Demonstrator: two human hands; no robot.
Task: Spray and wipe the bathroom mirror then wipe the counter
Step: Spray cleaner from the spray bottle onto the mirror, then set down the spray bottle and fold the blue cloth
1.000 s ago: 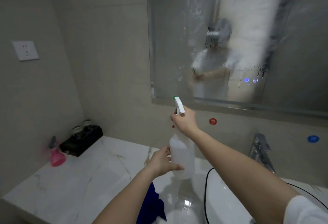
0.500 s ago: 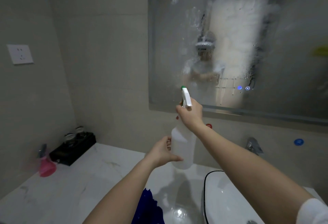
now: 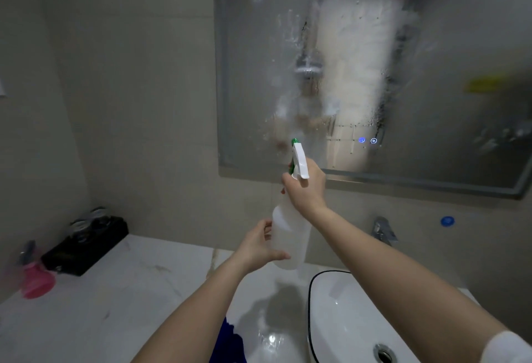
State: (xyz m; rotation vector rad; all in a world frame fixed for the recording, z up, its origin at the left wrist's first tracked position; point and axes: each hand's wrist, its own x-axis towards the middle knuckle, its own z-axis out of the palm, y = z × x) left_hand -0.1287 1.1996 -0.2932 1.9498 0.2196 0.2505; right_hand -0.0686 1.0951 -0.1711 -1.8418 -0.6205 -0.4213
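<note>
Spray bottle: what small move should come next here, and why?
Probably a squeeze of the trigger. The right hand grips the spray bottle at its head, the left hand steadies its body, and its nozzle points at the mirror. The blue cloth lies unheld on the counter, so wiping comes later.

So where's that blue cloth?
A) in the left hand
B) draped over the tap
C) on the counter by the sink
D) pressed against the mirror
C: the blue cloth lies on the counter beside the sink, while the left hand and right hand hold the spray bottle.
</note>
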